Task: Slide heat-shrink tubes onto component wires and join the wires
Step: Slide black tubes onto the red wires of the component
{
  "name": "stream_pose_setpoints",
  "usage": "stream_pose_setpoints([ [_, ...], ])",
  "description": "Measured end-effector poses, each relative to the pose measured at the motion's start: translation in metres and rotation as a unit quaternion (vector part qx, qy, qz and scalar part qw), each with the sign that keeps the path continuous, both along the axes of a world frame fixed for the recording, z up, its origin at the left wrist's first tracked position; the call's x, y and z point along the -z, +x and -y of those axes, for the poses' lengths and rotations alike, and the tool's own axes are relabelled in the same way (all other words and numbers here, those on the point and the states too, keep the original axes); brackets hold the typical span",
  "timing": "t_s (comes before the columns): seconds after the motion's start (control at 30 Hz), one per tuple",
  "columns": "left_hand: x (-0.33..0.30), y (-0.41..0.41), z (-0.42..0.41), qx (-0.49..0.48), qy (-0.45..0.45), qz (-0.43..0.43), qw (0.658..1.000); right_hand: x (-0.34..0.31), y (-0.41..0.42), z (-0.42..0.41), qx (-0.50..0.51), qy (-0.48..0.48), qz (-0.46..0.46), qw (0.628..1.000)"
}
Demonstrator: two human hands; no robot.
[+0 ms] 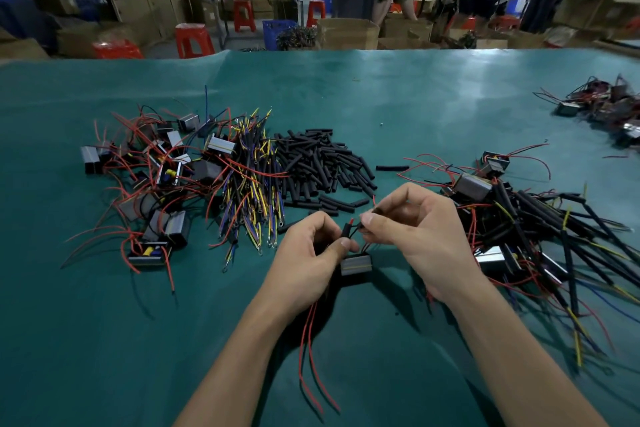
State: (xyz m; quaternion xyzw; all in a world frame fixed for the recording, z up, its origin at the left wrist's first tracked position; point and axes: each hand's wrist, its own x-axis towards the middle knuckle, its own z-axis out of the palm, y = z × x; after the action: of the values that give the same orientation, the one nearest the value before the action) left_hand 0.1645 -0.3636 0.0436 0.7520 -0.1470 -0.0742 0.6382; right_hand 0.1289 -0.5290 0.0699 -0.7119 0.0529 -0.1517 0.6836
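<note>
A small grey component (356, 264) hangs just above the green table between my hands. My left hand (308, 253) pinches a short black heat-shrink tube (346, 230) near the component's wires. My right hand (412, 222) pinches the thin black and red wire ends (360, 226) right at the tube's mouth. Two long red wires (310, 350) trail from under my left hand toward me. A pile of loose black heat-shrink tubes (322, 163) lies behind my hands.
Bare components with red wires (149, 177) are heaped at the left, beside a bundle of multicoloured leads (252, 191). Components with tubes fitted (540, 229) lie at the right, another heap (606, 107) at the far right. People, red stools (192, 40) and boxes stand beyond the table.
</note>
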Motion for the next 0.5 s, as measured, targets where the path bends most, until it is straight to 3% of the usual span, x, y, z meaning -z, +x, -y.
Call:
stream_pose_setpoints([
  [0.1, 0.0009, 0.0007, 0.0002, -0.002, 0.002, 0.005, 1.0, 0.0015, 0.0, 0.0001, 0.0, 0.018, -0.001, 1.0],
  [0.23, 0.0034, 0.0013, 0.0019, -0.008, 0.016, 0.015, 1.0, 0.0036, 0.0005, -0.0019, 0.027, -0.045, 0.013, 0.999],
  [0.4, 0.0042, 0.002, 0.0049, -0.021, 0.02, 0.01, 1.0, 0.0026, 0.0001, -0.0045, 0.014, 0.028, 0.009, 0.999],
  [0.5, 0.0052, 0.0025, 0.0038, -0.018, 0.023, 0.014, 0.999, 0.0039, 0.0009, -0.0042, 0.015, 0.02, 0.003, 1.0],
])
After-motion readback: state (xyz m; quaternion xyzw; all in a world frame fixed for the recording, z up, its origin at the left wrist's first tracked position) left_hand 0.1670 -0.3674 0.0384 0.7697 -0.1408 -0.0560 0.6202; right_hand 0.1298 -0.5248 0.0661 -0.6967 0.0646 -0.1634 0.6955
